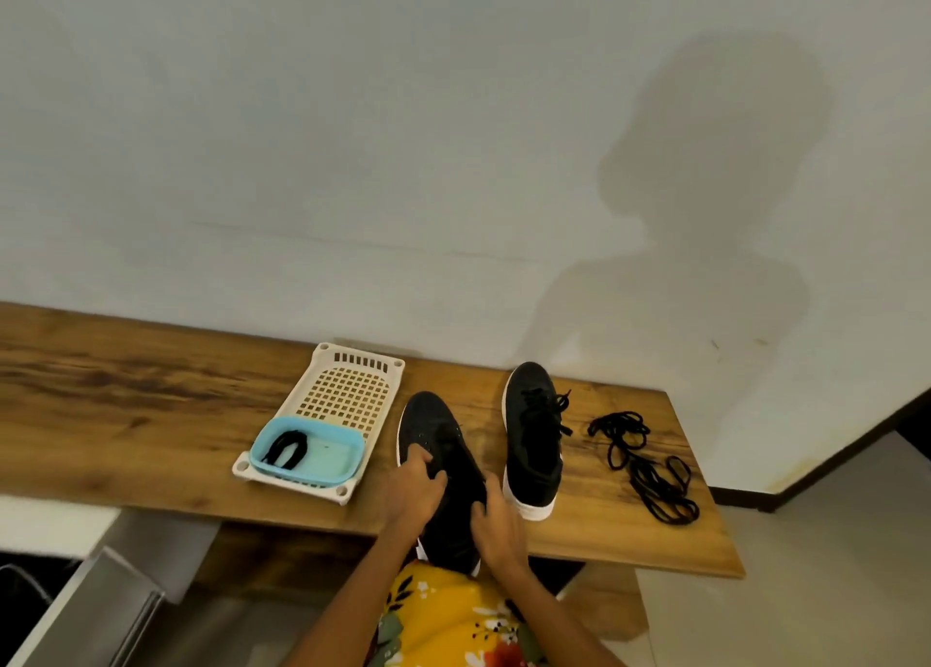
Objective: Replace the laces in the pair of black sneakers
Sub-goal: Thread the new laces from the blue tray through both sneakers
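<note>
A: Wooden bench (151, 414) against white wall. Landmark: near sneaker (443, 465), heel overhanging the front edge.
B: Hands?
A: Left hand (415, 490) and right hand (496, 515) both grip it, fingers curled at its throat.
B: Others?
A: Second sneaker (531, 440), laced, just right; loose laces (645, 460) farther right. Tray (322, 414) left, blue dish (332, 457) holding bundled lace (288, 447).

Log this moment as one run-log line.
left hand grips near sneaker | right hand grips it | far sneaker laced | loose laces on table
</note>
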Motion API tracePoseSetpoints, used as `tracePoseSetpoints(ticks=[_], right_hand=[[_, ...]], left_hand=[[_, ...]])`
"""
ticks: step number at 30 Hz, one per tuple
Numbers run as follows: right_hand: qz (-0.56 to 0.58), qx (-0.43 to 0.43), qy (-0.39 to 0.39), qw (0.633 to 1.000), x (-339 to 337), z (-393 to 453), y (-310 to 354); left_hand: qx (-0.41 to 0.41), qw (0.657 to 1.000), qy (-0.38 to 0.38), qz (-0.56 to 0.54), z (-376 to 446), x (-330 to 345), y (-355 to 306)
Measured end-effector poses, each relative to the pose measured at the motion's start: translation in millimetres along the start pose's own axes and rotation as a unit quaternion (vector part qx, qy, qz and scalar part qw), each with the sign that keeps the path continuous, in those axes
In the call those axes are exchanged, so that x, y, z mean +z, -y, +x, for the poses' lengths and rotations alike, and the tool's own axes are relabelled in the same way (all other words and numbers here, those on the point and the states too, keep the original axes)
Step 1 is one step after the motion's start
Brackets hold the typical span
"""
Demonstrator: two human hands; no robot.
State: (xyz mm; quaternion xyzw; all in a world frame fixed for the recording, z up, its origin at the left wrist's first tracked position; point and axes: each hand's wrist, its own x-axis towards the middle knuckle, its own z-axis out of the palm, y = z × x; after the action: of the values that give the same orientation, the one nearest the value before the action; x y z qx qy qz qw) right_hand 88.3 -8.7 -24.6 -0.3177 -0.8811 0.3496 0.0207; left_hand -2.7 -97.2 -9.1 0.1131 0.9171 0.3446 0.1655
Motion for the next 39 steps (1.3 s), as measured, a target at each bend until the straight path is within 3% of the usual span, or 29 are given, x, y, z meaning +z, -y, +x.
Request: tracePoseSetpoints(ticks=[9, 15, 19, 23, 26, 29, 35, 39], right_hand=[[0.031, 0.002, 0.061, 0.998, -11.6, -6.5, 5.5], [-0.004, 0.002, 0.062, 0.998, -8.8, 10.9, 11.4], [-0.066, -0.020, -0.031, 0.997, -0.4, 17.5, 20.7], [-0.044, -0.147, -0.129, 0.980, 9.6, 24.9, 53.5], [-0.069, -0.241, -0.096, 0.963, 32.7, 40.8, 90.0], [-0.075, -0.264, -0.007, 0.961, 62.1, 58.4, 125.7], [-0.065, -0.256, 0.075, 0.961, 99.2, 75.9, 160.3], [-0.030, -0.252, 0.080, 0.964, 86.4, 82.2, 149.4]], left_hand=[[0.020, 0.999, -0.043, 0.009, -15.5, -7.2, 4.3], [0.019, 0.997, -0.062, -0.052, -5.2, -10.3, 12.9], [0.040, 0.996, -0.058, -0.057, 2.3, -11.8, 23.0], [0.059, 0.990, -0.115, -0.051, 9.0, -27.1, 38.9], [0.037, 0.980, -0.195, 0.020, 21.1, -50.1, 60.8], [-0.014, 0.969, -0.217, 0.118, 41.0, -76.7, 90.2], [-0.038, 0.928, -0.068, 0.365, 84.9, -106.8, 116.9], [-0.040, 0.923, -0.058, 0.379, 91.5, -105.9, 112.1]])
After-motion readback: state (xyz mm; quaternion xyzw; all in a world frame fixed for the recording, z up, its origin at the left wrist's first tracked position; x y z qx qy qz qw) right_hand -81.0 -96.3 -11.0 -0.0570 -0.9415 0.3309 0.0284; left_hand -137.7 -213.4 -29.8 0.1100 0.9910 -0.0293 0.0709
